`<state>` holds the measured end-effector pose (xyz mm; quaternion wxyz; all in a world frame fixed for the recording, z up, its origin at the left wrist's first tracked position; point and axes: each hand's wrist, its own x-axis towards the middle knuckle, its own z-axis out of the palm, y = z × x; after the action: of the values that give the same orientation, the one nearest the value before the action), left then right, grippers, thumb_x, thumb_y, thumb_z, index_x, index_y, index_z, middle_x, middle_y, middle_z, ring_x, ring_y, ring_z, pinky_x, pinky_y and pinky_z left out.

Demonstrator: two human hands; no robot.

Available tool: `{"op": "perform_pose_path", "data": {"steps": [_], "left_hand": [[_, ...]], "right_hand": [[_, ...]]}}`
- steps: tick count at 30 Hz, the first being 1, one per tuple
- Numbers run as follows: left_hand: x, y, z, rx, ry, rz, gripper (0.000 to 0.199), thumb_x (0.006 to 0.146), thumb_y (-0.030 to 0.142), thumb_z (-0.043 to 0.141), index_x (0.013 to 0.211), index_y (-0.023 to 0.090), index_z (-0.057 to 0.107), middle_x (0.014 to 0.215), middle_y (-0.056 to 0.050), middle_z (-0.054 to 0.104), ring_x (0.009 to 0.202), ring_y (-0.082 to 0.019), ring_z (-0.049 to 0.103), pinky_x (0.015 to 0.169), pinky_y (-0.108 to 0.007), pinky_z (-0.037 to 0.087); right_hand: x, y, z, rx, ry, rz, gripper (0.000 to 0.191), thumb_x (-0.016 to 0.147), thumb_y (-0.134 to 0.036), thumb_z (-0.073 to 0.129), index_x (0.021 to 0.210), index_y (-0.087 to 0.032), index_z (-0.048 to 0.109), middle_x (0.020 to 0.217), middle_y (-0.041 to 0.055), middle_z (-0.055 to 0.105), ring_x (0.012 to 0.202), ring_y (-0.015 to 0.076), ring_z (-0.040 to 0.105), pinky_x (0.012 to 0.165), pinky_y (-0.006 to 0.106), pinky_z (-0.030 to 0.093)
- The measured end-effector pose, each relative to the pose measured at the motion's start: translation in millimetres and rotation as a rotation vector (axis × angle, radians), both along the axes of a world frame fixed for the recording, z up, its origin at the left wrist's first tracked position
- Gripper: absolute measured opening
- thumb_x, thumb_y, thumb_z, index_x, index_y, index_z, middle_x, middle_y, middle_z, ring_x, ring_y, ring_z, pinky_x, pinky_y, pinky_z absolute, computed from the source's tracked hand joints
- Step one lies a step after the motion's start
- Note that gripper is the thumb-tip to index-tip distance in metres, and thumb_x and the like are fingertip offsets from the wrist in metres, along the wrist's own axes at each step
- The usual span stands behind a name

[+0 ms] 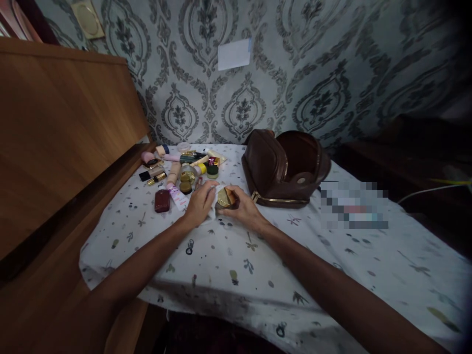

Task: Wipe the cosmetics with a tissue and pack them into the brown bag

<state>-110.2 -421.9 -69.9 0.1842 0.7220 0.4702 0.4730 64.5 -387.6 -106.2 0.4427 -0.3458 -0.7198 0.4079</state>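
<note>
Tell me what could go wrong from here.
The round container could slip from the right hand and drop onto the tablecloth. The left hand, close to the olive jar and the white-and-purple tube, might knock either one. The slim gold tube, lying on its side, might roll if nudged.

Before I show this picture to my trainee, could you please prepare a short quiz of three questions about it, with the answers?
1. From the wearer's view, on which side of the brown handbag does the group of cosmetics lie? a) right b) left c) behind
2. True or false: the right hand holds a round gold-coloured container.
3. What colour is the small rectangular case beside the white-and-purple tube?

Key: 1. b; 2. True; 3. Dark red.
</note>
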Motion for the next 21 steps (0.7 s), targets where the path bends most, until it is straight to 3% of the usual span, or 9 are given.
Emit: {"op": "perform_pose_path", "data": {"steps": [5,11,17,21], "left_hand": [[-8,11,-0.7,-0.095,-0.161,-0.02,0.022,0.093,0.032,0.048,0.092,0.018,0.064,0.085,-0.002,0.064,0.084,-0.019,0.056,0.082,-0.029,0.042],[-14,27,-14.9,-0.276,-0.411,-0.079,0.023,0.085,0.037,0.056,0.081,0.016,0.065,0.075,0.0,0.063,0.073,-0.016,0.058,0.069,-0.025,0.046],[-6,27,-18.7,-0.332,-0.559,-0.114,0.041,0.085,0.056,0.057,0.081,0.015,0.064,0.074,-0.001,0.063,0.065,-0.014,0.056,0.063,-0.025,0.048],[-5,21,-13.1,-0.287,-0.51,-0.115,0.04,0.088,0.055,0.058,0.088,0.016,0.067,0.08,-0.001,0.065,0.073,-0.015,0.058,0.068,-0.024,0.048]], "right_hand": [[-1,-3,3.9,-0.1,0.123,0.154,0.068,0.055,-0.042,0.09,0.111,-0.024,0.054,0.099,0.0003,0.058,0.093,0.0185,0.058,0.087,0.032,0.048],[-3,-10,11.5,-0.313,0.253,0.26,0.065,0.052,-0.03,0.092,0.108,-0.026,0.058,0.103,-0.0015,0.06,0.086,0.014,0.061,0.082,0.029,0.05],[-4,-14,16.2,-0.411,0.337,0.186,0.057,0.057,-0.029,0.09,0.105,-0.024,0.061,0.103,-0.0014,0.062,0.08,0.0128,0.063,0.076,0.028,0.05],[-3,-12,13.1,-0.408,0.316,0.115,0.053,0.056,-0.031,0.09,0.1,-0.022,0.061,0.099,-0.0014,0.064,0.076,0.0123,0.062,0.074,0.027,0.05]]}}
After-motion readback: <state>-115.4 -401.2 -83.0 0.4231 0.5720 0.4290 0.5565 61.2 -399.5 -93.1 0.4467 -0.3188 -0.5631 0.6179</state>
